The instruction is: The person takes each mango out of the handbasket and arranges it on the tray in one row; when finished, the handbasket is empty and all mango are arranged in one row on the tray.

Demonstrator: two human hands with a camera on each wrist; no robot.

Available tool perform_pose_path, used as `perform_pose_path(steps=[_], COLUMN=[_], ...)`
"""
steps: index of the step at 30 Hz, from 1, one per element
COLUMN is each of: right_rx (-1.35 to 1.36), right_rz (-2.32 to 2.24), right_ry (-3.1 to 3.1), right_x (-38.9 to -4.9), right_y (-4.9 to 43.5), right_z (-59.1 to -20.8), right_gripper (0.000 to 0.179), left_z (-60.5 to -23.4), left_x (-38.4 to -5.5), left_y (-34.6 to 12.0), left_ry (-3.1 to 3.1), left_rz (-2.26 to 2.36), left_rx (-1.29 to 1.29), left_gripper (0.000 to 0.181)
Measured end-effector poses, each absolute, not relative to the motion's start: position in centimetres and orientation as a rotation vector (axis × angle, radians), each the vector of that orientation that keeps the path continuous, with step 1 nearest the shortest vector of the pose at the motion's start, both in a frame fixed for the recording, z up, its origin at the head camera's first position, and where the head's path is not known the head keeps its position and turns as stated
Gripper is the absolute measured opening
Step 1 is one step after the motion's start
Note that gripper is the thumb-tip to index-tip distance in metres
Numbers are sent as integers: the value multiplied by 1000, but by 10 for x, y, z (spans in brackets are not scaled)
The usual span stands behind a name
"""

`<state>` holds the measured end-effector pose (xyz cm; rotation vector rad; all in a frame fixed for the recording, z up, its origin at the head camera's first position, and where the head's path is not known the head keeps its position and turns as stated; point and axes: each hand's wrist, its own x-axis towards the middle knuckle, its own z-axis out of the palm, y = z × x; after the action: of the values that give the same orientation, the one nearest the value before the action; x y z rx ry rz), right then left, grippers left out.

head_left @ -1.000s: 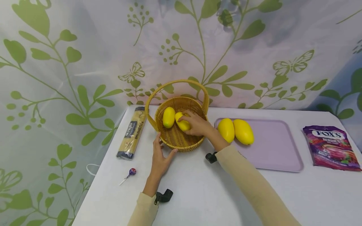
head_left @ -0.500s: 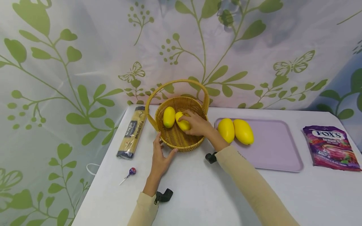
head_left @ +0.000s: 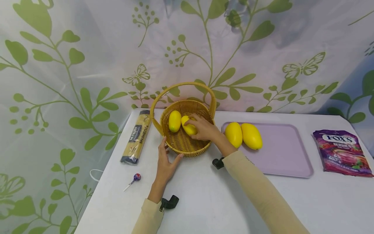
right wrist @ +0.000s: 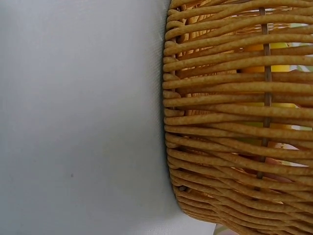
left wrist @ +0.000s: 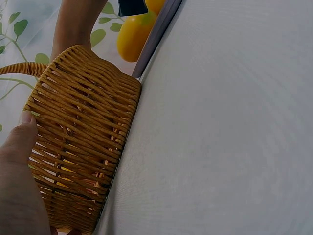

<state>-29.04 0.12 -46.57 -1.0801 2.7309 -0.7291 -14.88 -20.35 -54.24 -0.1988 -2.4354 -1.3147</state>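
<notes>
In the head view, a round wicker basket (head_left: 187,151) with an arched handle stands at the back of the table. Two yellow mangoes lie in it, the left mango (head_left: 174,121) untouched. Reaching in from the right, my right hand (head_left: 203,128) grips the other mango (head_left: 188,126), partly covering it. My left hand (head_left: 166,167) rests against the basket's front left side, thumb and fingers spread wide. The left wrist view shows its thumb (left wrist: 22,137) at the rim of the basket (left wrist: 83,127). Through the weave of the basket (right wrist: 234,117), yellow shows in the right wrist view.
Right of the basket is a lilac tray (head_left: 283,152) with two more mangoes (head_left: 252,136) at its left end. A candy bag (head_left: 343,152) lies at far right. Left of the basket are a spaghetti pack (head_left: 136,138) and a lollipop (head_left: 136,177). A patterned curtain (head_left: 187,48) hangs behind.
</notes>
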Motion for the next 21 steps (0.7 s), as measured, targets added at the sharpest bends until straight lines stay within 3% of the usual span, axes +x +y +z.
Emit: perform_pose_path(steps=[10,21], right_rx=[-1107,-1295], right_rz=[-751,-926], right_ry=[2762,2836], right_x=[-283,-252], right_y=[6,29], right_z=[-459,-425], right_gripper=[51,47], left_z=[-543,-541], left_x=[-147,-146], left_y=[-202,-202], left_ry=[-2445,-2440], left_rz=[-1328,-1321], left_rx=[-199,-206], left_gripper=[95,95])
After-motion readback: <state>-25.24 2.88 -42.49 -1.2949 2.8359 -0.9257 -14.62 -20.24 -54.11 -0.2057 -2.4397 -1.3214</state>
